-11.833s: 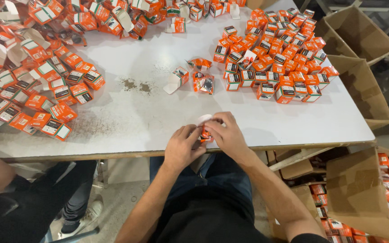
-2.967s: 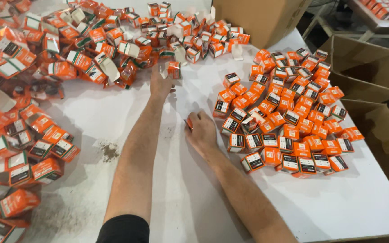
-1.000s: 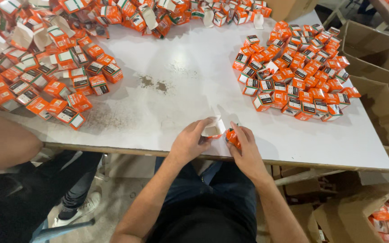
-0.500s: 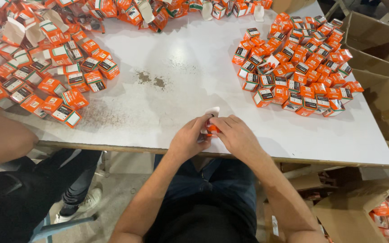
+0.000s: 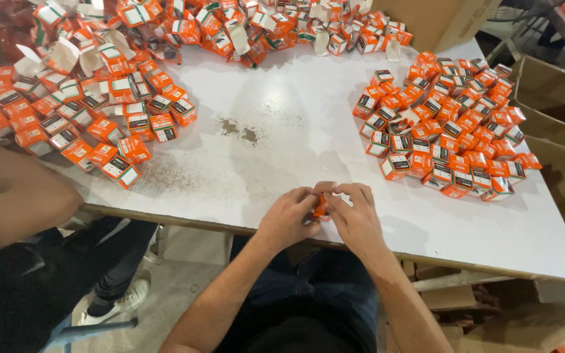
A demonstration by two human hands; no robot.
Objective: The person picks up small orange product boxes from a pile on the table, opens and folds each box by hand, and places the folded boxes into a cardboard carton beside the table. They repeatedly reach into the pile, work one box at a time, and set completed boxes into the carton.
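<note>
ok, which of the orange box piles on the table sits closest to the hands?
The right-hand pile of closed boxes. Its nearest boxes lie just up and right of the right hand; the left pile and far pile lie farther off.

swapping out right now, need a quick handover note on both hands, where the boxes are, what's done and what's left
Left hand and right hand: both closed together on one small orange cardboard box at the near edge of the white table.
Done, by the look of it: closed orange boxes in a tidy group on the right.
Left: loose heap of orange boxes along the far edge, many with flaps open; whether the group on the left is finished, I cannot tell.
Open brown cartons stand right of the table.
Another person's arm rests at the left edge.
</note>
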